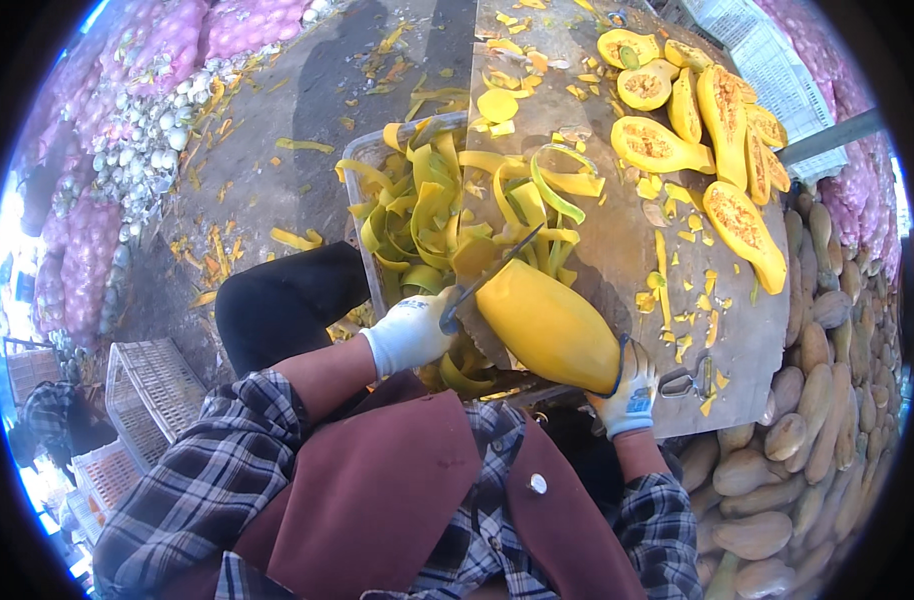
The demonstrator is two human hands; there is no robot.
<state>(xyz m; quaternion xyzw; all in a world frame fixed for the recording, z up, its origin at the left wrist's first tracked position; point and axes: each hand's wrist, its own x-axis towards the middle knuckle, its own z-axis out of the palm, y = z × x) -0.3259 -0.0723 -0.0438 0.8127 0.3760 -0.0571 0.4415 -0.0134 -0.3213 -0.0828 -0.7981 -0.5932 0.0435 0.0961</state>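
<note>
My left hand (412, 330), in a white work glove, is closed on a knife (505, 258), whose blade slants up and right across the upper-left end of a peeled yellow squash (547, 325). My right hand (622, 390), also gloved, grips the squash's lower-right end. The squash lies tilted on the edge of a wooden board (617, 260), beside a crate (372, 280) heaped with green and yellow peel strips (422, 210). A metal peeler (682, 382) lies on the board to the right of my right hand.
Halved squashes (722, 120) lie at the board's upper right among scraps. Whole squashes (807, 420) are piled along the right. Pink mesh sacks (77, 260) and loose white bulbs (137, 150) line the left. Plastic crates (147, 390) stand at lower left, others (797, 110) behind a metal bar (832, 135).
</note>
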